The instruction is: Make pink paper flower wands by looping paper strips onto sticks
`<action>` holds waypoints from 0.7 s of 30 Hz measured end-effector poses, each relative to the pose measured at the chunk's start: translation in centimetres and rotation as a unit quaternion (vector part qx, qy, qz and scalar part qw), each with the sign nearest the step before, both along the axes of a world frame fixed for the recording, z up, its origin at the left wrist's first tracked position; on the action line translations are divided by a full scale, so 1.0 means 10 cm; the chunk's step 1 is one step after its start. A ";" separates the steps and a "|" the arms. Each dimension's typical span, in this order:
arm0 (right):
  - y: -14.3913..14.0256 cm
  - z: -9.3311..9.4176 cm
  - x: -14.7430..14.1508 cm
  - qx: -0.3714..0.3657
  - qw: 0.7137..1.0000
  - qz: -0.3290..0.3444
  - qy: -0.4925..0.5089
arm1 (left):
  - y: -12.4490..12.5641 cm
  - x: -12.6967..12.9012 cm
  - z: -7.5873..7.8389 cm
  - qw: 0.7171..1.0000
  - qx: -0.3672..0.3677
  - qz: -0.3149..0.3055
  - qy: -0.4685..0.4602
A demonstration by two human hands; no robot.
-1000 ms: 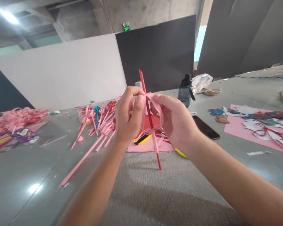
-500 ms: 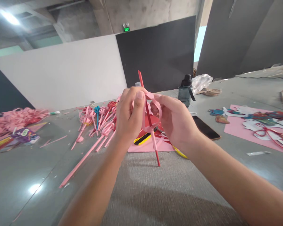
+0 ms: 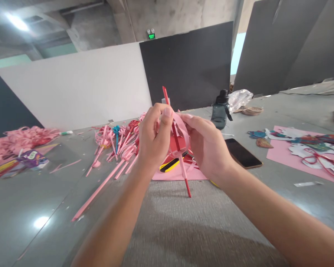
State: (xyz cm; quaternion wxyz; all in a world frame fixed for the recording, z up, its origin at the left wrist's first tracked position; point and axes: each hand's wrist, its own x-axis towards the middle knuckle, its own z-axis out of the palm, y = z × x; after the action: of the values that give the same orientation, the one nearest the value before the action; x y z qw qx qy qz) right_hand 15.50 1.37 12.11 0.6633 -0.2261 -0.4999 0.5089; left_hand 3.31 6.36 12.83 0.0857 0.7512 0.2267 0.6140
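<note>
My left hand (image 3: pixel 156 137) pinches a thin red stick (image 3: pixel 176 135) near its upper part, thumb in front. The stick stands upright with a slight tilt, and its lower end hangs over the grey mat. A pink paper strip (image 3: pixel 186 132) bows out in a loop on the right of the stick, and pink paper wraps the stick lower down. My right hand (image 3: pixel 208 142) is closed at the top of this loop, thumb against the strip; its other fingertips are mostly hidden. Behind the hands, a yellow and black utility knife (image 3: pixel 171 165) lies on pink paper (image 3: pixel 195 175).
Several pink paper flowers on stems (image 3: pixel 125 152) lie at the left, beyond them a heap of pink strips (image 3: pixel 25 142) and a purple packet (image 3: pixel 35 159). To the right are a dark bottle (image 3: pixel 219 113), a phone (image 3: pixel 243 152) and pink paper with cutouts (image 3: pixel 278 152).
The right fingers have shifted slightly around the loop, and the loop now stands taller and narrower beside the stick. The left hand keeps its pinch. The view has shifted slightly.
</note>
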 end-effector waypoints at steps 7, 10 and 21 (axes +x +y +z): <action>0.03 0.02 0.04 -0.004 0.999 -0.037 -0.026 | 0.07 -0.04 0.00 0.998 -0.018 -0.042 -0.036; 0.04 0.04 0.07 -0.013 0.999 -0.026 -0.029 | 0.13 -0.06 -0.02 0.992 -0.070 -0.088 -0.057; 0.00 0.12 0.09 0.063 0.978 -0.130 -0.151 | 0.13 -0.07 -0.01 0.981 -0.131 -0.140 -0.042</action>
State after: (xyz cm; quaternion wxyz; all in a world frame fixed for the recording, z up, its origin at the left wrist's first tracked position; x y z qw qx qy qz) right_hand 16.44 1.35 13.27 0.6539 -0.3212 -0.5912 0.3459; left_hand 2.56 7.63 12.70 0.2778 0.7315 0.1939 0.5917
